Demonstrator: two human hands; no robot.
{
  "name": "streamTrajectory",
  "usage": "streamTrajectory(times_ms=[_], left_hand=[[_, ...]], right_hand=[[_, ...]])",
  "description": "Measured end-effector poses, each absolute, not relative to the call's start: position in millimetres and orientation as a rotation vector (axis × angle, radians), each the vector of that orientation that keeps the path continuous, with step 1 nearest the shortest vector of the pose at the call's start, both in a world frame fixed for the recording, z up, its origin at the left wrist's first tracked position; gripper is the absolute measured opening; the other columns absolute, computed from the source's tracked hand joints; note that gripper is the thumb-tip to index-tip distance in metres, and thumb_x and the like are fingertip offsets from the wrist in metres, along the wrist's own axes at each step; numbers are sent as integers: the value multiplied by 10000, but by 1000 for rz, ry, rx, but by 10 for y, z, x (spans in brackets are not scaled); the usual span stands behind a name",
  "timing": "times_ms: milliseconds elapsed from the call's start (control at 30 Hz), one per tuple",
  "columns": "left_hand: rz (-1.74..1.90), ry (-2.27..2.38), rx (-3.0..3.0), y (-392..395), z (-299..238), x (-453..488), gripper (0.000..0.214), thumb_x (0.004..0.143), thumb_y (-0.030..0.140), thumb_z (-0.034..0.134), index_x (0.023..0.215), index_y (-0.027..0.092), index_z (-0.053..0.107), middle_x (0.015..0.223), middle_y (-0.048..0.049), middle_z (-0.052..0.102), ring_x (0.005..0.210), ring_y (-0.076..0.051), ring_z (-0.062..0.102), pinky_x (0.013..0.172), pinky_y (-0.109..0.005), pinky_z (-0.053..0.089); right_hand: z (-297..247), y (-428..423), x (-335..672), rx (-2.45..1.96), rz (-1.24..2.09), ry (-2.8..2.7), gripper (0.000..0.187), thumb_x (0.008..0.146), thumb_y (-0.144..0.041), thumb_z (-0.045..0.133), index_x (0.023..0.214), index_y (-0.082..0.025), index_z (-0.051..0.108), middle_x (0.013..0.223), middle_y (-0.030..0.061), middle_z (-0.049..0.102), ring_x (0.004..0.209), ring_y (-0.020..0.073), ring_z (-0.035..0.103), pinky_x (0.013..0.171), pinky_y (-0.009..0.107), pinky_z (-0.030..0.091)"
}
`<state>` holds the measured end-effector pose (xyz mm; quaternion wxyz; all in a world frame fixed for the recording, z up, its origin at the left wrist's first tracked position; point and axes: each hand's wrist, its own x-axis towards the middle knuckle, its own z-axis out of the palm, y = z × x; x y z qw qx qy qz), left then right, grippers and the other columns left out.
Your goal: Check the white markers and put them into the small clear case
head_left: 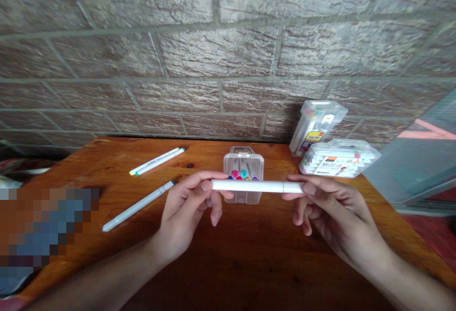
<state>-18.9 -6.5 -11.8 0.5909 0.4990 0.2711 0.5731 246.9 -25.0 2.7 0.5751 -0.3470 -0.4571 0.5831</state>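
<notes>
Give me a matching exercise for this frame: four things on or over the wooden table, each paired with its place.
1. white marker held level
2. small clear open box of markers
3. pair of white pens
4. flat clear marker case

a. back left of the table
b. far right
c. between left hand and right hand
d. centre, behind the hands

Pairs: 1-c, 2-d, 3-a, 4-b

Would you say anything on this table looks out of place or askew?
Three markers lie loose on the table, away from the open case; one boxed set lies on its side.
</notes>
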Motion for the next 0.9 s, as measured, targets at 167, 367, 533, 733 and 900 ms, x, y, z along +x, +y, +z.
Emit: streamTrajectory(times_ms=[167,367,533,733,900], left_hand=[[1343,642,1147,-75,-106,-187,238,1018,277,644,1130,146,808,875,-122,812,499,-114,596,485,-244,491],[1361,628,1133,-62,-90,-168,250,1006,294,658,1125,137,813,858,-124,810,483,-118,584,466,-248,488],[1362,616,1115,-58,-84,-171,258,991,288,674,1135,125,813,852,-134,810,477,-120,586,457,-249,492],[1346,583,1109,-58,-93,-183,271,1017,267,632,1171,137,814,877,-142,814,503,-122,600,478,-246,504],[1338,559,1097,-59,-91,-192,284,1013,263,634,1187,127,812,875,-153,814,498,-128,597,472,-252,503]], right_hand=[[59,-261,2463,-814,1380,-1054,201,900,-350,845,1056,-228,878,861,112,852,496,149,704,402,196,569],[65,-254,2462,-805,1400,-1041,205,905,-352,831,1069,-237,876,886,116,857,507,161,713,398,208,570],[59,-250,2463,-797,1418,-1018,215,907,-339,826,1080,-221,874,911,129,858,516,167,718,399,214,575],[70,-253,2463,-773,1451,-1001,216,909,-325,818,1094,-230,874,916,120,861,526,166,720,413,215,579],[77,-254,2473,-769,1459,-996,213,909,-321,810,1091,-230,873,910,125,861,521,169,717,407,219,569]])
